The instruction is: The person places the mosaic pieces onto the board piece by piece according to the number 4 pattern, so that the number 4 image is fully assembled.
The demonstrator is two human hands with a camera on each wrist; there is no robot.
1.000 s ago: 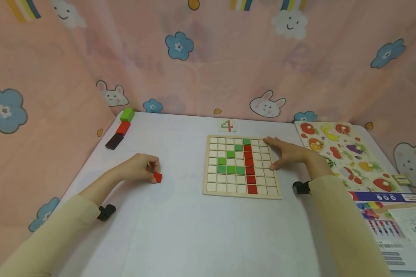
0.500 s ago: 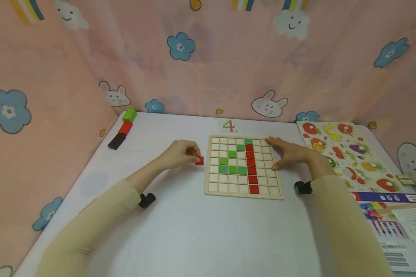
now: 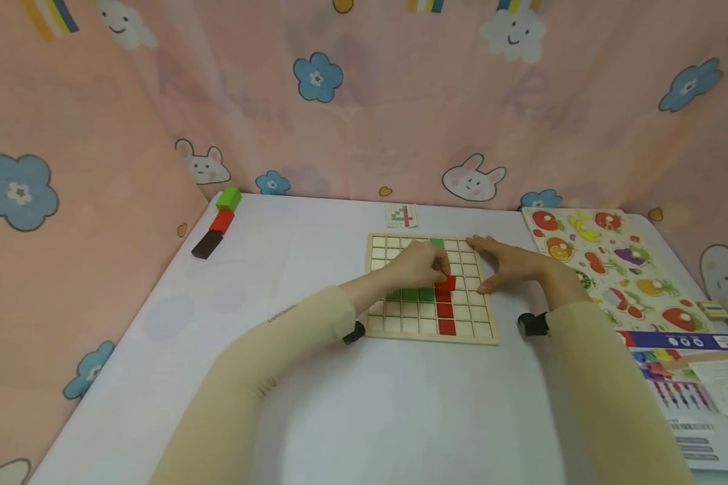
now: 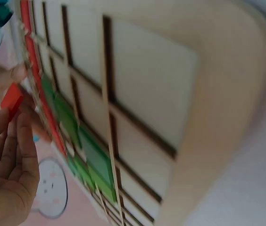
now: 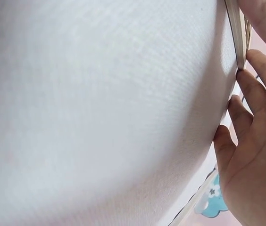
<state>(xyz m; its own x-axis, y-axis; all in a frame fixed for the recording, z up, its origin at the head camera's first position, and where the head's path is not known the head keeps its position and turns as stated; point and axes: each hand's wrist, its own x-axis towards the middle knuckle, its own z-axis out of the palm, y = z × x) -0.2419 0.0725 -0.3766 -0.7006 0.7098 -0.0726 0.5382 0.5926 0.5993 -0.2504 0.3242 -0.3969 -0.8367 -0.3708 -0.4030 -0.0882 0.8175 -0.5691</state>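
My left hand (image 3: 417, 265) pinches a small red square tile (image 4: 12, 100) between thumb and fingers, over the red column of the wooden grid board (image 3: 431, 339). In the head view this hand hides part of the board's upper middle. Green tiles (image 3: 409, 294) and red tiles (image 3: 447, 327) lie in some of the board's cells. My right hand (image 3: 512, 261) rests at the board's right edge, its thumb and fingers spread. In the right wrist view, the right fingertips (image 5: 222, 134) reach down to the white tabletop beside the board's side.
Behind the board lies a small pattern card (image 3: 402, 215). Green (image 3: 228, 198), red (image 3: 222, 221) and dark brown blocks (image 3: 207, 244) form a row at the back left. A fruit puzzle board (image 3: 613, 269) and a printed box (image 3: 685, 397) lie to the right.
My left hand has carried the red tile rightward from the bare table to over the board's red column. The right hand has stayed at the board's edge.
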